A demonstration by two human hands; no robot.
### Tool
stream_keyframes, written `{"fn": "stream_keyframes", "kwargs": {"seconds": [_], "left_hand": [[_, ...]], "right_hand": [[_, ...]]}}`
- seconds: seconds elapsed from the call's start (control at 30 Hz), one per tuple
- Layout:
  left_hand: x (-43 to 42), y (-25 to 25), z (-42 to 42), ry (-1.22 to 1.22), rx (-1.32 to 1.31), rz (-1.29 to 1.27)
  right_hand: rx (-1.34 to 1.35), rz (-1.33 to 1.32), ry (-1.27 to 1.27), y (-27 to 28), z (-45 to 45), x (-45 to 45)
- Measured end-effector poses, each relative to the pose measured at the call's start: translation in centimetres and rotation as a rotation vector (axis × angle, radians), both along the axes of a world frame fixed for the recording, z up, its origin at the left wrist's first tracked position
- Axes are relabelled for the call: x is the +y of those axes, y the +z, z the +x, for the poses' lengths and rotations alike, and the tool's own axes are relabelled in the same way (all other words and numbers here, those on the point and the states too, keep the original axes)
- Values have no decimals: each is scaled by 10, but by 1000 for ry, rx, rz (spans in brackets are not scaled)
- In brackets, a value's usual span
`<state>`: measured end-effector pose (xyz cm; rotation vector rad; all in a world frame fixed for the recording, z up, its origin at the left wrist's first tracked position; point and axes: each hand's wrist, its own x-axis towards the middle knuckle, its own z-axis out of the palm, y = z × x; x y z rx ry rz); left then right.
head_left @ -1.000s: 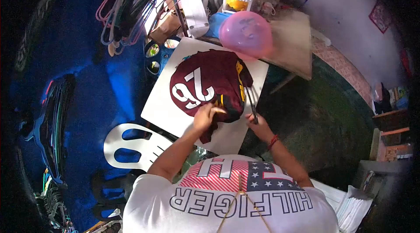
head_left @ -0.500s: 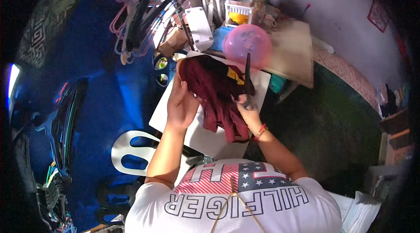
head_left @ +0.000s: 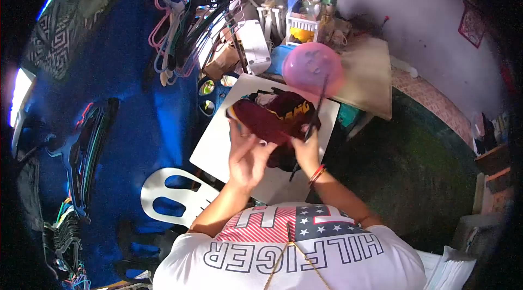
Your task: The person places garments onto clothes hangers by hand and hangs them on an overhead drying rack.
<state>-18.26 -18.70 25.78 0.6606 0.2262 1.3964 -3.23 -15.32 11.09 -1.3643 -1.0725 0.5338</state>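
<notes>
A maroon garment (head_left: 259, 122) with yellow lettering is bunched above a white tabletop (head_left: 215, 140). My left hand (head_left: 248, 159) is closed on its near left part, with some fingers hidden by the cloth. At the garment's right side, my right hand (head_left: 306, 151) grips a thin black bar (head_left: 323, 96), which looks like a hanger seen edge-on. The right fingertips also meet the cloth, and part of the grip is hidden. Darker folds of fabric hang below, between my hands.
A pink balloon (head_left: 311, 69) sits just beyond the tabletop, near a brown board (head_left: 370, 75). Several hangers (head_left: 190, 23) hang at the upper left. A white basket (head_left: 302, 28) stands at the back. A white chair (head_left: 163, 194) is at the left.
The maroon garment has gone from hanging long to bunched up, lower over the tabletop. My left hand has moved right and nearer to me. The black bar now slants more.
</notes>
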Motion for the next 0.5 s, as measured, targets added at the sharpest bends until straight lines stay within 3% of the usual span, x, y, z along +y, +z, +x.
{"fn": "stream_keyframes", "kwargs": {"seconds": [0.1, 0.13, 0.2, 0.23, 0.3, 0.33, 0.37, 0.43, 0.47, 0.5], "left_hand": [[13, -8, -32, 101, 240, -8], [20, -12, -42, 228, 543, -119], [42, -45, -63, 272, 1149, 55], [44, -48, -64, 329, 1451, 165], [40, -57, -28, 650, 1520, 599], [41, -60, -19, 597, 1584, 700], [43, -59, -13, 543, 1645, 804], [46, -41, -17, 200, 1350, 346], [48, -33, -19, 28, 1183, 130], [49, -32, -23, 17, 1044, 132]], "right_hand": [[44, 45, 88, 17, 44, 26], [151, 18, 193, 34, 53, 26], [427, -21, 436, 77, 59, 22], [228, 70, 497, 85, 58, 22], [-178, 241, 614, 97, 55, 21], [-348, 513, 632, 109, 49, 24], [-461, 305, 629, 128, 47, 13], [-428, 370, 388, 150, 33, -3], [-447, 233, 384, 154, 41, 0], [-460, 89, 383, 157, 51, 2]]}}
